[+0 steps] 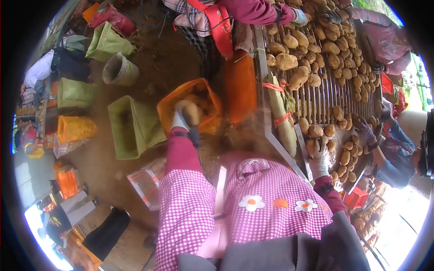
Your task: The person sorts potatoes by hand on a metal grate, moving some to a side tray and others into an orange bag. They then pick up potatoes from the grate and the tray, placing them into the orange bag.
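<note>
My left hand (183, 118), in a pale glove and smeared by motion, holds a potato (192, 113) over the mouth of an orange bag (210, 97). More potatoes lie inside that bag. On the right, my right hand (320, 159), also gloved, reaches onto the lower end of the sorting table (357, 118), its fingers apart against several potatoes (316, 131). Whether it grips one of them is hard to see. Many potatoes cover the metal bars of the table above it.
A green bag (131, 126) stands open left of the orange bag, with a bucket (120, 70) above it. Co-workers' gloved hands (364, 132) work along the table's far side. Another person in a red strap (220, 27) stands at the top. A metal rail (275, 144) edges the table.
</note>
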The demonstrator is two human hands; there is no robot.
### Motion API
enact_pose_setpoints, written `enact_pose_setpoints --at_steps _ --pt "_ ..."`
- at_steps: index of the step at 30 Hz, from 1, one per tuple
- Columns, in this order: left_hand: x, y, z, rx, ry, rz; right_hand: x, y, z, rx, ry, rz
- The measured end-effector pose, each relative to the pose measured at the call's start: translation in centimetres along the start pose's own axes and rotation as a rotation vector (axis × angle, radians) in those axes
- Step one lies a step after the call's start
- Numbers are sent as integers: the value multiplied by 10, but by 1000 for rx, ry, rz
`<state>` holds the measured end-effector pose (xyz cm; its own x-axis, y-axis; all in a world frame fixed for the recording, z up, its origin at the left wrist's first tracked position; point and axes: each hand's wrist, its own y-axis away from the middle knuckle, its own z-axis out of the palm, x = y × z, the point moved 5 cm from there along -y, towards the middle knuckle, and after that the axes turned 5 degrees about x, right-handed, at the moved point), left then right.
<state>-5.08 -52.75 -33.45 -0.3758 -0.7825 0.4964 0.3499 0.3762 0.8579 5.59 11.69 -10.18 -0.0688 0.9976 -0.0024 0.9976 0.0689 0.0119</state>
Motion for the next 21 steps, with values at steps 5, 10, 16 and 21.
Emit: enact_pose_setpoints --at_steps 5,10,16,21 --pt "-35 18 17 -44 -1694 491 -11 -6 -17 14 -68 20" --pt "-57 108 19 -105 -1801 403 -20 -17 -38 -29 -154 30" --pt "-56 133 7 -96 -1800 437 1 -33 -76 95 -602 401" --pt "-49 161 15 -104 -1836 441 -114 -120 -146 -94 -1597 362"
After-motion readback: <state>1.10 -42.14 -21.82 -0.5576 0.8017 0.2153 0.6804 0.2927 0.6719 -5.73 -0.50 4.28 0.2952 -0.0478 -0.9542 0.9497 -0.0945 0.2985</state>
